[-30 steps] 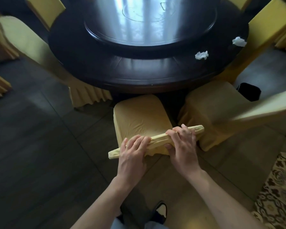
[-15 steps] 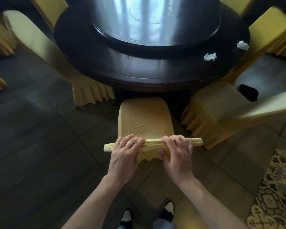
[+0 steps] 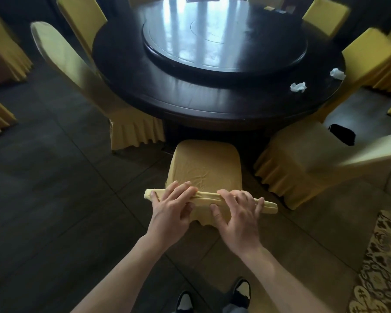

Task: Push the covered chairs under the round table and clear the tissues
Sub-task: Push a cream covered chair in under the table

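At lower centre, our left hand (image 3: 171, 212) and right hand (image 3: 238, 214) grasp the top of a chair (image 3: 204, 169) whose seat stands just short of the table (image 3: 203, 102), while two tissues (image 3: 298, 86) at upper right remain uncollected.

A dark, round wooden surface (image 3: 190, 98) carried a raised glossy turntable (image 3: 224, 39) at its centre. Two crumpled white tissues (image 3: 298, 86) (image 3: 337, 74) lay apart near its right rim. Yellow-covered chairs (image 3: 205, 168) stood on the dark tiled floor (image 3: 43, 188) around it.
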